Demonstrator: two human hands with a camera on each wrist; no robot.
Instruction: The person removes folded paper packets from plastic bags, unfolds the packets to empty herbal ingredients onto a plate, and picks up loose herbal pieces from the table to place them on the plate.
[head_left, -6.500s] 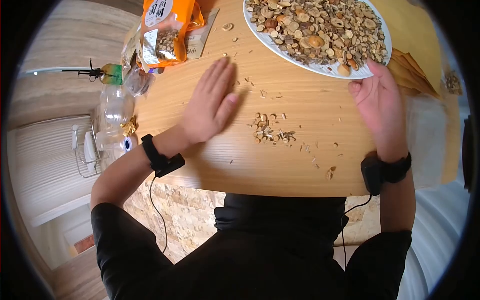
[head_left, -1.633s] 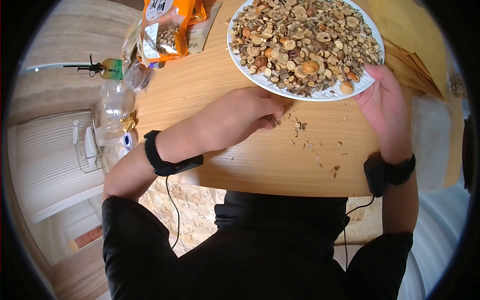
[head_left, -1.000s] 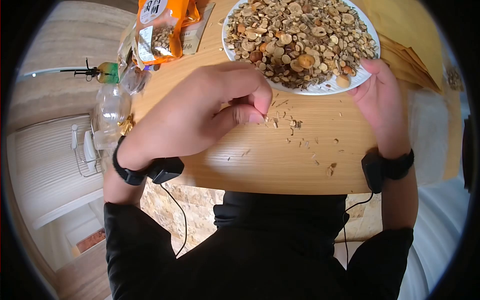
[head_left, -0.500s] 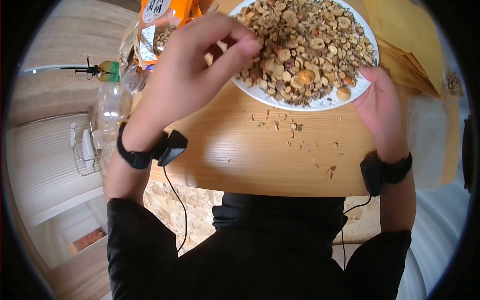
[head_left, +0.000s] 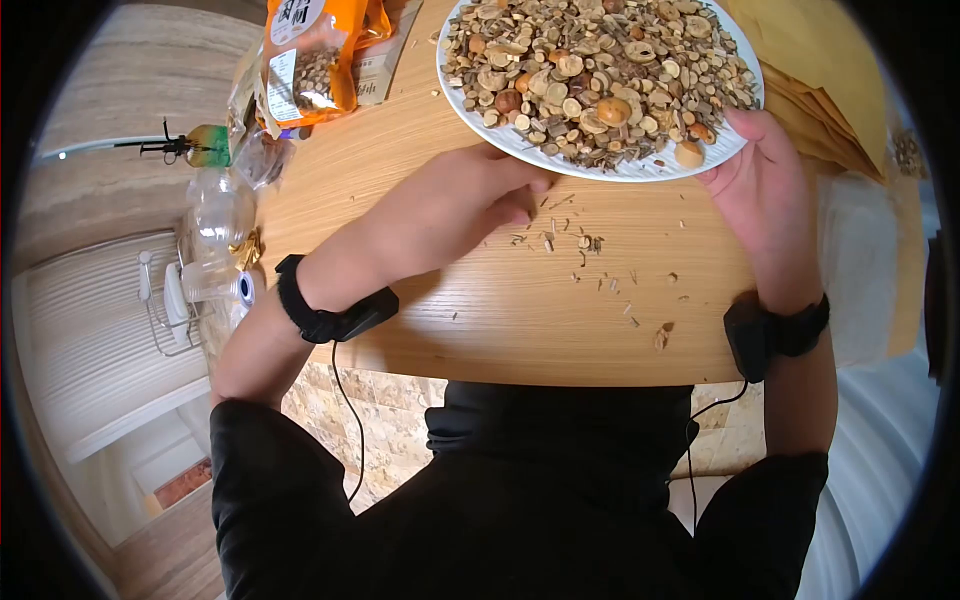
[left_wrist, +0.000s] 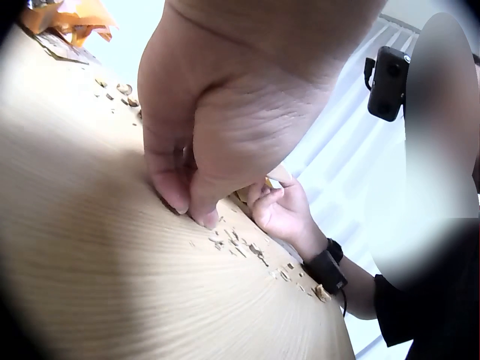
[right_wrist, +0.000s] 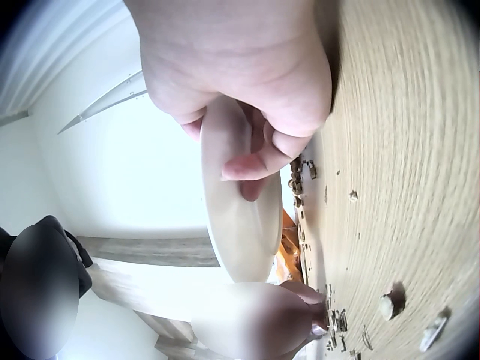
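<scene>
A white plate (head_left: 640, 177) heaped with dried sliced herbs (head_left: 590, 75) is at the top of the head view. My right hand (head_left: 765, 205) grips its near right rim, thumb above; in the right wrist view that hand (right_wrist: 240, 67) has fingers against the pale underside (right_wrist: 229, 202). Below the plate's left edge, my left hand (head_left: 430, 215) reaches down to the table, beside scattered bits (head_left: 587, 244). The left wrist view shows this hand (left_wrist: 232, 120) with curled fingers, tips close together by the wood; whether they hold anything is hidden.
Orange packets (head_left: 315, 60) lie at the upper left of the wooden table (head_left: 520, 340), with clear plastic containers (head_left: 220, 210) at the left edge. Brown paper (head_left: 820, 110) is right of the plate. A larger scrap (head_left: 662, 336) lies near the front edge.
My left hand has come down from over the plate's left side to the table. The plate has shifted slightly up in the head view, still gripped by my right hand. Fewer bits lie on the table than earlier.
</scene>
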